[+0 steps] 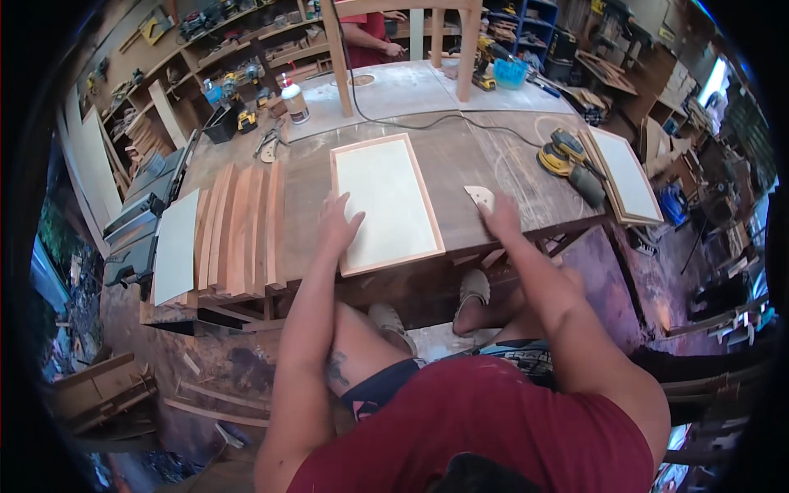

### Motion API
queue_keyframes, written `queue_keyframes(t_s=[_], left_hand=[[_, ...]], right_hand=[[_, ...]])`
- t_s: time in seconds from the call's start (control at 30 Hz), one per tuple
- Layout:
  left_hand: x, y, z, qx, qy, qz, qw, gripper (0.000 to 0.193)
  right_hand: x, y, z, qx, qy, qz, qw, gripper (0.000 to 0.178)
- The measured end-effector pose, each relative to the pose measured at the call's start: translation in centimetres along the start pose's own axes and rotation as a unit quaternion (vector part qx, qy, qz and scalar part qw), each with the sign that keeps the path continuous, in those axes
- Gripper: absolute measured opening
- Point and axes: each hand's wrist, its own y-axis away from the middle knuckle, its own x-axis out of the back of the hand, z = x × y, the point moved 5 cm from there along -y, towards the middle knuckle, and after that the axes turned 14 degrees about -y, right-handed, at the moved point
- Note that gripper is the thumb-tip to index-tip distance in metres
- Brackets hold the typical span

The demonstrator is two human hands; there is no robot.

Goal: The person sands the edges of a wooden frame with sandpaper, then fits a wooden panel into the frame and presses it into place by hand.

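Note:
In front of me lies a framed panel point(386, 197), pale and flat, with a thin wooden border, its near end reaching the table's front edge. My left hand point(337, 223) rests on the panel's left edge, its thumb spread over the pale face. To the right of the panel, my right hand point(500, 218) pinches a folded piece of sanding disc point(478, 195), cream-coloured with small holes, just over the tabletop. The hand hides part of that piece. The right hand and the panel are apart.
Several wooden strips point(238, 230) lie at the left beside a pale board point(175, 251). A yellow sander point(561, 154) sits at the right, near more framed panels point(626, 172). A cable point(427, 123) crosses the table. Behind stand a glue bottle point(293, 100) and another person point(366, 37).

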Motion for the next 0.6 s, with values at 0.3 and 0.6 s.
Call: queue_keyframes(t_s=[0.3, 0.6], left_hand=[[-5.9, 0.2, 1.2, 0.027, -0.175, -0.01, 0.984, 0.071], [-5.1, 2.8, 5.6, 0.051, -0.203, -0.04, 0.977, 0.067]], right_hand=[[-1.3, 0.6, 2.9, 0.019, 0.01, 0.043, 0.999, 0.063], [-1.2, -1.5, 2.7, -0.058, -0.286, -0.008, 0.956, 0.029]])
